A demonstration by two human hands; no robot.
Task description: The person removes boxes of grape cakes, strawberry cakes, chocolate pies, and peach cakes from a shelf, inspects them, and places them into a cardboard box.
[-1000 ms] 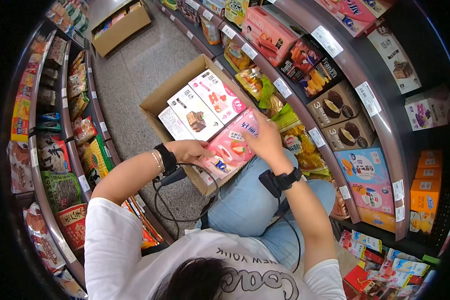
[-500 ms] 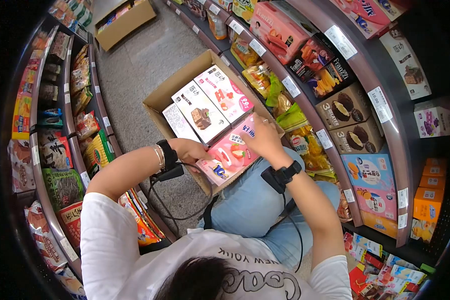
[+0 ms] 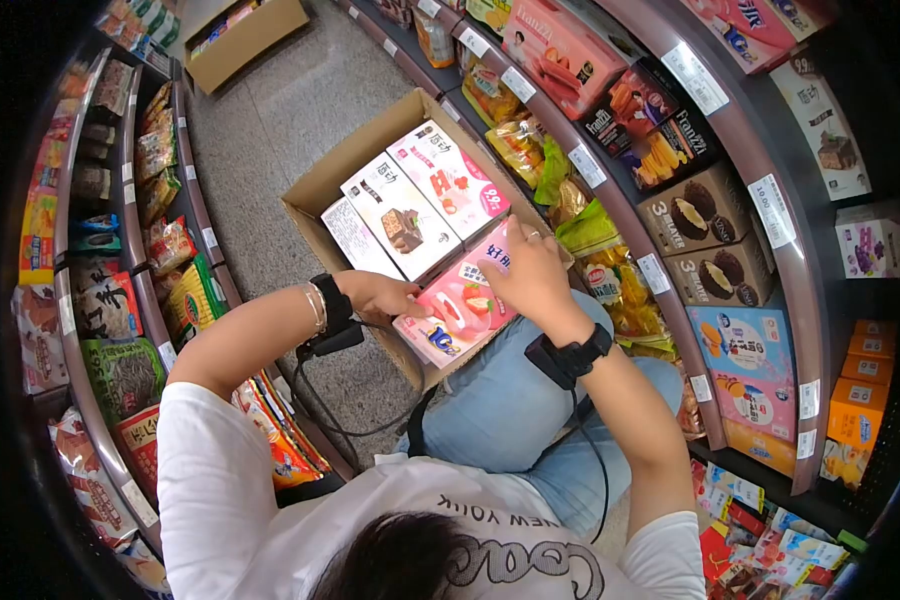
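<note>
A pink snack box with strawberry pictures lies in the near part of an open cardboard carton. My right hand grips its right end, thumb on the top face and fingers over the far edge. At the box's left end is my left hand, its fingers closed on the edge; some fingertips are hidden. Farther inside the carton sit a white box with a chocolate wafer picture, a white and pink box and a white box with printed text.
Shelves of packaged snacks line both sides, with bagged bread close to the carton's right. Brown biscuit boxes stand on the right shelf. Another carton sits on the grey floor ahead. A cable hangs from my left wrist.
My left hand has drawn back slightly, showing more of its fingers at the pink box's left edge. My right hand keeps its grip. The view has shifted a little.
</note>
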